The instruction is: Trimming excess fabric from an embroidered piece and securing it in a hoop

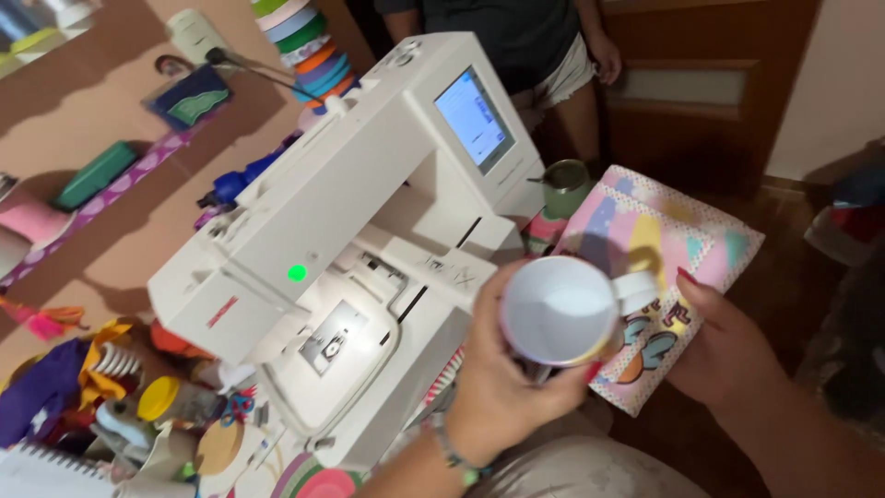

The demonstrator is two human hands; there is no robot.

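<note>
Large white computerised sewing machine [359,240] with lit screen sitting centre, blocking the cluttered table [111,221] behind. Pastel patchwork fabric panel [659,231] lying right of it, right hand [728,355] gripping its edge. Left hand [502,373] wrapping round white ceramic mug [564,309], holding it over the panel. Green tumbler [567,184] standing behind.
</note>
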